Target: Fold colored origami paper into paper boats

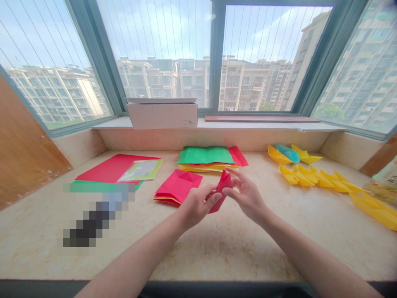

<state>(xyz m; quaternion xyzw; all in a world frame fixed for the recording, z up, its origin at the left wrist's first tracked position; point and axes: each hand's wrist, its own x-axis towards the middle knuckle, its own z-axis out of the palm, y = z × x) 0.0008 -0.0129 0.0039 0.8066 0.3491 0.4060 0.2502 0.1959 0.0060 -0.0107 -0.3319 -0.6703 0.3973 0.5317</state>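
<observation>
Between my two hands, a little above the counter, is a piece of folded red paper (pixel 223 182), tilted with a pointed corner upward. My left hand (pixel 201 203) pinches its left side between thumb and fingers. On the other side my right hand (pixel 245 191) grips the upper right edge, thumb in front and fingers behind. Just left of the held piece lies a stack of folded red sheets (pixel 180 185), with yellow showing at its lower edge. Behind it rests a pile of creased paper, a green sheet (pixel 206 155) on top with red and yellow beneath.
At the right stand several folded yellow paper boats (pixel 310 176) and a blue one (pixel 288 153). Flat red sheets (pixel 108 167) lie at the left under a clear packet (pixel 142 170), near a pixelated dark object (pixel 88 225). A white box (pixel 163 115) sits on the window ledge.
</observation>
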